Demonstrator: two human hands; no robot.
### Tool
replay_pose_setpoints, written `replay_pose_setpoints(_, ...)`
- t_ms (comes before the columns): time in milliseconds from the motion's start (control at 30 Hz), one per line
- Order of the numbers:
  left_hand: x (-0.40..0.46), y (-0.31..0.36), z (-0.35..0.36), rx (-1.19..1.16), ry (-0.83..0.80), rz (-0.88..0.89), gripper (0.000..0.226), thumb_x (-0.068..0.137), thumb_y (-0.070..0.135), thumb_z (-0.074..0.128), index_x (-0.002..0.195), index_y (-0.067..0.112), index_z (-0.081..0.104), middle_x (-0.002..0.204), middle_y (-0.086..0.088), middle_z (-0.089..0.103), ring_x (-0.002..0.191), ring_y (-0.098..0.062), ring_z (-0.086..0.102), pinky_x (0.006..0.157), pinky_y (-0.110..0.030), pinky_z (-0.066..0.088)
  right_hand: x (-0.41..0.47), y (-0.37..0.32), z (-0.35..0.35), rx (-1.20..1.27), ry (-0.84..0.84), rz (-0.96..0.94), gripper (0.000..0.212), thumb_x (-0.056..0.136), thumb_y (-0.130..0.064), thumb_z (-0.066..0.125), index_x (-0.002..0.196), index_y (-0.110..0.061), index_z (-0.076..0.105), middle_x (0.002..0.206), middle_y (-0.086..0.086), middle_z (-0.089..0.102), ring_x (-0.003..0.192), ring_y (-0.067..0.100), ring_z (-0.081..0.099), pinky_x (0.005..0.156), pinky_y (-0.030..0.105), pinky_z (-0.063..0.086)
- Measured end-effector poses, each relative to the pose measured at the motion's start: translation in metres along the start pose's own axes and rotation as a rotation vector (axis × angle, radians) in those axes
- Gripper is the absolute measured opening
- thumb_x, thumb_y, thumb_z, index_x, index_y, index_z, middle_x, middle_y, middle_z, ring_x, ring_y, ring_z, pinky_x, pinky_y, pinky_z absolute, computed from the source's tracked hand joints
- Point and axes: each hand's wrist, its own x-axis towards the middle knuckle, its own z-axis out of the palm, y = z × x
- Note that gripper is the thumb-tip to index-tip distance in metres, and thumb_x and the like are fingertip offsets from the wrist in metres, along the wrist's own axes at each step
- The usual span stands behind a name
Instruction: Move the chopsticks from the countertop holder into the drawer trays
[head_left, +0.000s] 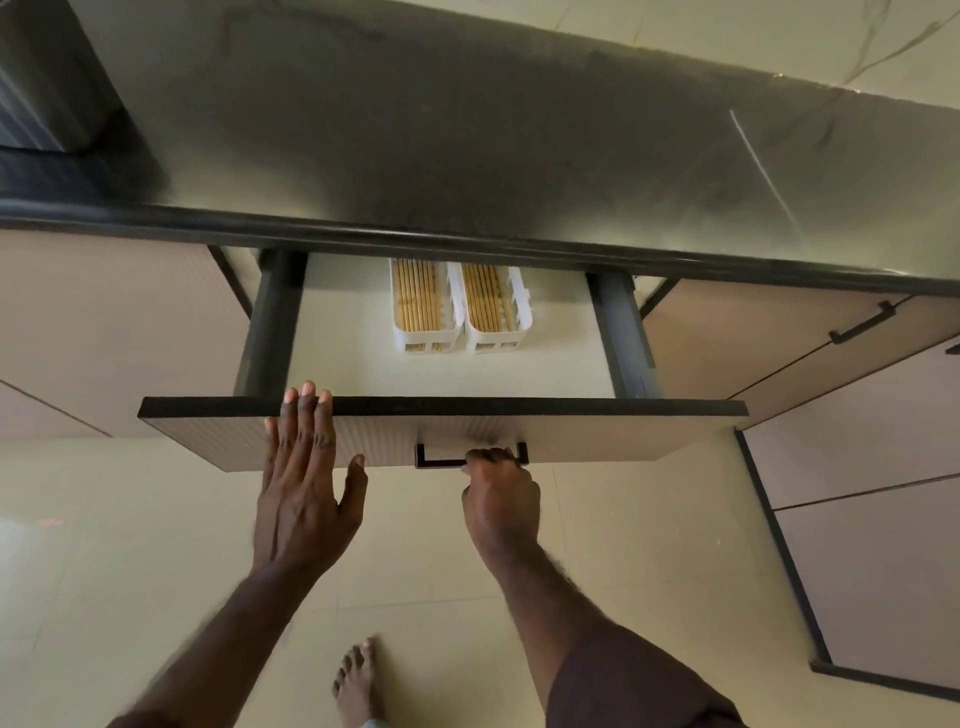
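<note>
The drawer (571, 436) stands pulled out under the dark countertop (467, 145). At its back, two white slotted trays lie side by side, the left tray (402, 327) and the right tray (522, 317), each filled with several tan chopsticks (418, 301). My left hand (304, 483) rests flat against the drawer front, fingers spread, fingertips over its top edge. My right hand (498, 493) is curled around the black drawer handle (441, 460). No countertop holder is in view.
A dark ribbed appliance (47, 78) stands at the counter's far left. Cabinet doors with a black handle (862, 322) flank the drawer on the right. Pale floor tiles lie below, and my bare foot (358, 680) is on them.
</note>
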Motion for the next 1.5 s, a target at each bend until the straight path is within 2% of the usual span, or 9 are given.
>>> replay_pose_setpoints(133, 0.042, -0.011, 0.006, -0.015, -0.002, 0.023, 0.073, 0.093, 0.032, 0.04, 0.152, 0.005, 0.006, 0.16, -0.017, 0.007, 0.15, -0.027, 0.001, 0.121, -0.042, 0.008, 0.043, -0.008, 0.002, -0.001, 0.029, 0.038, 0.021, 0.077, -0.002, 0.072, 0.097, -0.009, 0.073, 0.093, 0.01, 0.075, 0.079, 0.024, 0.071, 0.067, 0.031, 0.057)
replay_pose_setpoints(300, 0.091, -0.021, 0.018, -0.034, 0.039, 0.042, 0.075, 0.092, 0.028, 0.044, 0.151, 0.003, 0.005, 0.16, -0.02, 0.007, 0.149, -0.029, 0.002, 0.119, -0.051, 0.015, 0.098, -0.017, 0.001, -0.001, 0.052, 0.05, 0.016, 0.075, 0.001, 0.072, 0.089, -0.007, 0.073, 0.08, 0.009, 0.074, 0.07, 0.024, 0.067, 0.064, 0.03, 0.053)
replay_pose_setpoints(533, 0.139, -0.027, 0.033, 0.018, 0.107, -0.006, 0.079, 0.09, 0.025, 0.048, 0.15, -0.002, 0.005, 0.159, -0.02, 0.004, 0.149, -0.028, -0.002, 0.121, -0.045, 0.002, 0.166, -0.02, 0.003, 0.003, 0.077, -0.001, 0.014, 0.081, -0.001, 0.066, 0.094, -0.006, 0.069, 0.085, 0.012, 0.073, 0.075, 0.028, 0.069, 0.066, 0.036, 0.058)
replay_pose_setpoints(667, 0.151, -0.033, 0.041, 0.044, 0.125, -0.05, 0.079, 0.09, 0.028, 0.048, 0.149, -0.003, 0.005, 0.158, -0.021, 0.004, 0.148, -0.029, -0.001, 0.121, -0.045, 0.001, 0.188, -0.019, 0.007, -0.034, 0.143, -0.054, 0.016, 0.077, -0.004, 0.074, 0.092, -0.004, 0.07, 0.089, 0.015, 0.075, 0.077, 0.031, 0.072, 0.068, 0.044, 0.061)
replay_pose_setpoints(933, 0.161, -0.043, 0.051, 0.044, 0.129, -0.106, 0.081, 0.089, 0.023, 0.052, 0.149, -0.004, 0.005, 0.158, -0.019, 0.002, 0.148, -0.029, -0.001, 0.12, -0.049, 0.004, 0.21, -0.016, 0.015, -0.048, 0.186, -0.053, 0.028, 0.063, -0.001, 0.083, 0.088, -0.006, 0.071, 0.078, 0.013, 0.075, 0.073, 0.028, 0.072, 0.064, 0.043, 0.061)
replay_pose_setpoints(1167, 0.162, -0.044, 0.052, 0.052, 0.135, -0.106, 0.08, 0.088, 0.021, 0.053, 0.149, -0.005, 0.007, 0.158, -0.019, 0.003, 0.148, -0.028, -0.001, 0.12, -0.048, 0.004, 0.222, -0.017, 0.016, -0.057, 0.141, -0.058, 0.03, 0.068, -0.01, 0.084, 0.094, -0.008, 0.069, 0.083, 0.012, 0.075, 0.076, 0.028, 0.071, 0.064, 0.037, 0.061)
replay_pose_setpoints(1300, 0.159, -0.04, 0.047, 0.057, 0.126, -0.103, 0.08, 0.09, 0.022, 0.051, 0.15, -0.002, 0.005, 0.158, -0.015, 0.0, 0.148, -0.026, -0.003, 0.121, -0.046, 0.002, 0.221, -0.014, 0.011, -0.062, 0.111, -0.09, 0.027, 0.075, -0.008, 0.076, 0.101, -0.01, 0.068, 0.088, 0.011, 0.074, 0.081, 0.026, 0.068, 0.07, 0.037, 0.059)
replay_pose_setpoints(1400, 0.156, -0.034, 0.04, 0.036, 0.127, -0.075, 0.08, 0.089, 0.022, 0.051, 0.15, -0.002, 0.005, 0.159, -0.017, 0.001, 0.148, -0.028, -0.002, 0.121, -0.047, 0.002, 0.208, -0.009, 0.0, -0.064, 0.183, -0.154, 0.019, 0.085, -0.021, 0.066, 0.102, -0.013, 0.069, 0.089, 0.006, 0.074, 0.082, 0.023, 0.067, 0.073, 0.035, 0.058)
replay_pose_setpoints(1500, 0.153, -0.024, 0.029, 0.024, 0.111, -0.074, 0.081, 0.089, 0.022, 0.05, 0.15, 0.0, 0.004, 0.159, -0.015, 0.0, 0.148, -0.026, -0.004, 0.121, -0.044, 0.0, 0.193, -0.009, -0.017, 0.005, 0.302, -0.195, 0.026, 0.086, -0.031, 0.063, 0.101, -0.012, 0.069, 0.082, 0.006, 0.074, 0.074, 0.022, 0.068, 0.061, 0.031, 0.057)
